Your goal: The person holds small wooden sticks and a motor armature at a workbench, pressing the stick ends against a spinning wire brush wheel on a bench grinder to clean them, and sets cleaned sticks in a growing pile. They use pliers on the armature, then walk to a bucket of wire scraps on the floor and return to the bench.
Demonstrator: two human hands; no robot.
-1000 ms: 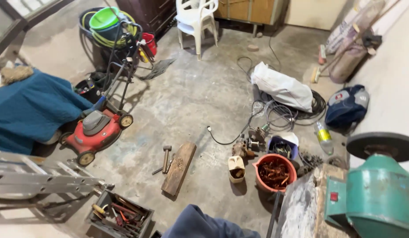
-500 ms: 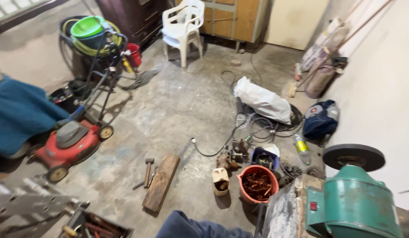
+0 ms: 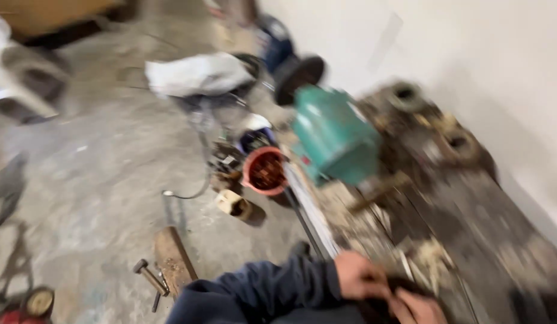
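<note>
The dark thing (image 3: pixel 393 288) sits at the bottom of my view, at the near edge of the bench (image 3: pixel 470 204), pinched between both hands. It looks soft and limp, maybe cloth or leather, but the blur keeps me from saying what it is. My left hand (image 3: pixel 359 277) is curled over its left end, fingers closed on it. My right hand (image 3: pixel 421 307) meets it from the other side and is half cut off by the frame. I cannot tell whether it grips or only touches.

I judge the step to be working this piece with both hands, just begun or midway. Any further move calls for a steadier view and a firm hold at both ends.

A blue sleeve (image 3: pixel 260 288), soft and creased, runs back from the left hand. The bench top is rough, dark and littered with pale chips. Further along stands a boxy green machine (image 3: pixel 335 135) with a dark round wheel (image 3: pixel 297 75) behind it, and rusty metal rings (image 3: pixel 404 95) near the plain white wall (image 3: pixel 470 54).

Below the bench, a round red bucket (image 3: pixel 265 171) stands on the mottled grey concrete floor (image 3: pixel 98 180). A white sack (image 3: pixel 197 73) slumps further off. A flat wooden plank (image 3: pixel 173 259) lies near my sleeve, with a small hammer (image 3: pixel 148 276) just beside it.
</note>
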